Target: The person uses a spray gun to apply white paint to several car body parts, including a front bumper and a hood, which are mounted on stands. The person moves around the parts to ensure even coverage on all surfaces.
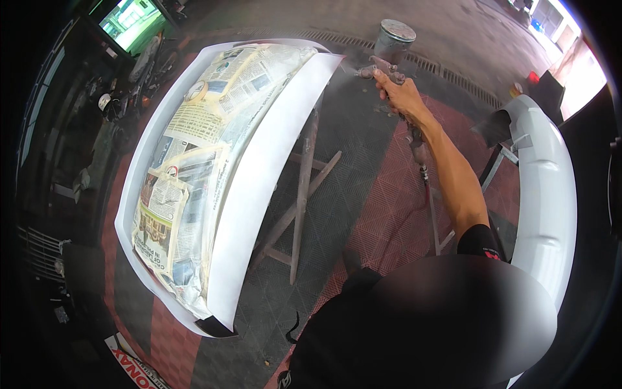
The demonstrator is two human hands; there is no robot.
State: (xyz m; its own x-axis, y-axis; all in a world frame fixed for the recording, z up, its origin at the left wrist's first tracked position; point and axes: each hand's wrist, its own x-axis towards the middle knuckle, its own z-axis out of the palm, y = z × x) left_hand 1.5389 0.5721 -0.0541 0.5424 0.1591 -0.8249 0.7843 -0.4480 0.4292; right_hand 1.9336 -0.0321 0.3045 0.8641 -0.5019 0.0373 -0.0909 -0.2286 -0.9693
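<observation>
My right hand [403, 97] is wrapped round a spray gun [383, 67] at the far middle, arm stretched out. A round metal paint cup [395, 37] sits on top of the gun, its sides stained. The nozzle points left at the far right corner of a white car panel [269, 178], a short gap away, with faint mist between. Newspaper [194, 149] is taped over the panel's middle, leaving a white border bare. From the gun's handle a dark red air hose [426, 188] hangs down. My left hand does not show.
A wooden trestle [303, 201] stands under the panel. To my right a white bumper [547, 188] rests on a metal stand [499, 159]. Red and black grid tiles [363, 188] cover the floor; a drain grate [447, 74] crosses beyond. Dark clutter [146, 65] lines the left.
</observation>
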